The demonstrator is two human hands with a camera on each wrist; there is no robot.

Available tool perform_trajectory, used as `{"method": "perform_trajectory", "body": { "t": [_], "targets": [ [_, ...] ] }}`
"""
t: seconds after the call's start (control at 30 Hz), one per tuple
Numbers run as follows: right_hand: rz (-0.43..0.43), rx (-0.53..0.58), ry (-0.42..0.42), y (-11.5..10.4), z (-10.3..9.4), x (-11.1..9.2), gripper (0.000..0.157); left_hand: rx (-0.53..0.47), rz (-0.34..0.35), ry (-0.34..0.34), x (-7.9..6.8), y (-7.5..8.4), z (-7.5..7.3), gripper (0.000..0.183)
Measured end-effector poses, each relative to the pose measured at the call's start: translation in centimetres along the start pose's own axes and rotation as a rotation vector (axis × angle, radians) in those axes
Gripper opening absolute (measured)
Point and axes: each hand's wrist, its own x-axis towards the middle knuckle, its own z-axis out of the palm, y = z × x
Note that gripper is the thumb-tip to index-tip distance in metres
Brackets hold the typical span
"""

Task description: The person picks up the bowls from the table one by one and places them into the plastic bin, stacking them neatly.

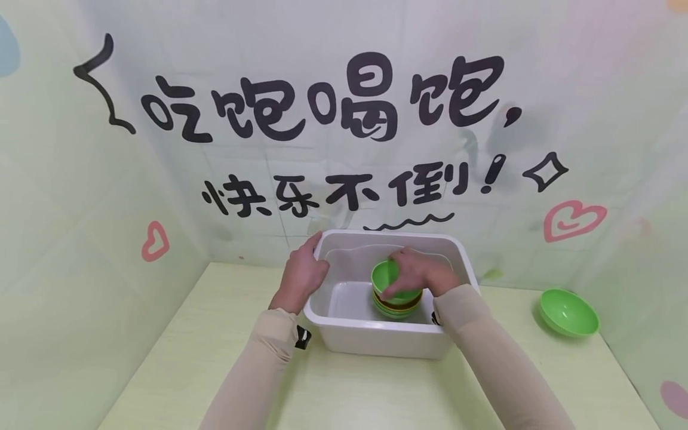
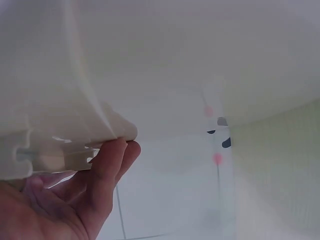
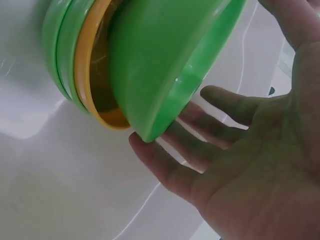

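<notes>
A white plastic tub (image 1: pixel 384 340) stands on the table, and inside it is a stack of nested bowls, green ones (image 3: pixel 60 52) under an orange bowl (image 3: pixel 84 60). On top, a green bowl (image 3: pixel 150 60) sits tilted within the orange one. My right hand (image 1: pixel 414 273) reaches into the tub and spans this top bowl, holding it by the rim; in the right wrist view a fingertip (image 3: pixel 142 145) is right at the rim's edge. My left hand (image 1: pixel 303 272) grips the tub's left rim, thumb inside, with fingers under the lip in the left wrist view.
Another green bowl (image 1: pixel 568 312) lies by itself on the pale wooden table (image 1: pixel 215 352), to the right of the tub near the table's edge. Printed wall sheets (image 1: pixel 344 155) with black lettering stand behind the tub and at both sides.
</notes>
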Motion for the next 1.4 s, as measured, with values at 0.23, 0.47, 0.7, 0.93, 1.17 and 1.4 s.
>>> {"method": "perform_trajectory", "body": {
  "t": [0.23, 0.47, 0.7, 0.93, 1.17, 1.4],
  "targets": [
    [-0.02, 0.006, -0.002, 0.14, 0.35, 0.19, 0.096, 0.008, 0.001, 0.001, -0.02, -0.1, 0.08, 0.076],
    [-0.015, -0.037, -0.01, 0.2, 0.53, 0.3, 0.098, 0.009, -0.001, 0.003, 0.12, -0.19, 0.18, 0.074],
    [-0.034, -0.03, -0.039, 0.05, 0.32, 0.2, 0.101, 0.002, -0.013, 0.006, 0.35, -0.05, -0.04, 0.075],
    [-0.028, -0.025, -0.048, 0.11, 0.36, 0.29, 0.103, 0.005, -0.025, 0.003, 0.39, -0.05, -0.04, 0.075],
    [-0.039, -0.025, -0.045, 0.25, 0.51, 0.34, 0.105, 0.018, -0.032, 0.009, 0.18, 0.03, 0.04, 0.074],
    [-0.012, -0.013, -0.056, 0.26, 0.53, 0.42, 0.098, 0.022, -0.029, 0.014, 0.23, 0.06, 0.08, 0.074]
  ]
}}
